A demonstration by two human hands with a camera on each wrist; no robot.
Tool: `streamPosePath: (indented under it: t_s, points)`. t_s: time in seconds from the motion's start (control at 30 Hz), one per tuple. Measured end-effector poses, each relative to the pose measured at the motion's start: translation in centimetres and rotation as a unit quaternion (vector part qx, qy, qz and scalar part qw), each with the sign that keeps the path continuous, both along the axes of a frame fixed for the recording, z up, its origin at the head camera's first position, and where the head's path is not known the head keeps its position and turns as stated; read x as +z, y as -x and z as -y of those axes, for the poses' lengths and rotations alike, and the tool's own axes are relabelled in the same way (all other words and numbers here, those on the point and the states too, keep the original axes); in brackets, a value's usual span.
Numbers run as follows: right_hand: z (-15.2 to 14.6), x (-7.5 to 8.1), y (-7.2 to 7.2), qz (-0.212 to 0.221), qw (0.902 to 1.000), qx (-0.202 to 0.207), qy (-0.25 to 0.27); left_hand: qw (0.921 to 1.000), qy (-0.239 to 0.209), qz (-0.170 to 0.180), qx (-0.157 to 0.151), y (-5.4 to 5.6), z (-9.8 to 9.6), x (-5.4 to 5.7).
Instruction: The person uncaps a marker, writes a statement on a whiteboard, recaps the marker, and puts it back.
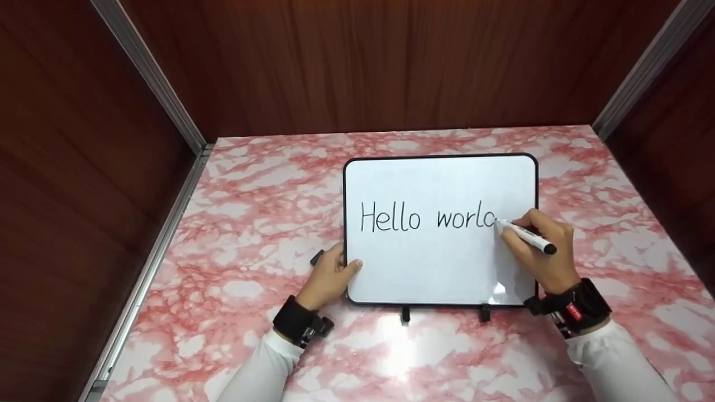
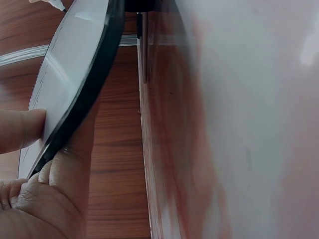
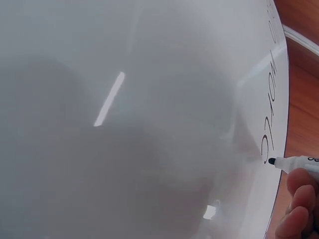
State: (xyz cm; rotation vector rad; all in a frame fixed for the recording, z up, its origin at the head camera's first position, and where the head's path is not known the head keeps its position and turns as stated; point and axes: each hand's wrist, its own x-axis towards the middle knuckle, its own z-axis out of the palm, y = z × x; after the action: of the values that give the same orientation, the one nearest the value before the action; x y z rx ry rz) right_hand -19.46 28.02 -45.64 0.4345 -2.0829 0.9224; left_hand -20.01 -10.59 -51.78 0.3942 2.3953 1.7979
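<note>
A whiteboard [image 1: 424, 268] with a black rim leans upright on the table. Handwritten black letters across it read "Hello worl", followed by a curved stroke like a "c". My left hand [image 1: 329, 276] grips the board's lower left edge, thumb on the front and fingers behind, as the left wrist view also shows. In my right hand [image 1: 544, 245] a white marker [image 1: 528, 237] is pinched like a pen, its black end pointing back. Its dark tip, clear in the right wrist view, is beside the curved stroke [image 3: 265, 149]; whether it touches the surface I cannot tell.
Two black feet [image 1: 406, 314] stick out under the board's lower edge. Behind my left hand shows a small black piece [image 1: 317, 257]. The table [image 1: 251, 223] has a red and white marbled top, with dark wood panels [image 1: 363, 67] at the back and sides.
</note>
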Motion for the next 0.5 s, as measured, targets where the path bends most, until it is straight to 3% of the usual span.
streamPosePath:
  t_s: [0.2, 0.5]
  points:
    - [0.2, 0.4, 0.3, 0.016, 0.9995, -0.009, 0.027, 0.9999, 0.006, 0.009, 0.002, 0.0, 0.0, 0.0]
    - [0.2, 0.6, 1.0, 0.009, 0.9998, -0.012, 0.016, 0.9999, -0.003, 0.013, -0.002, 0.0, 0.1, 0.0]
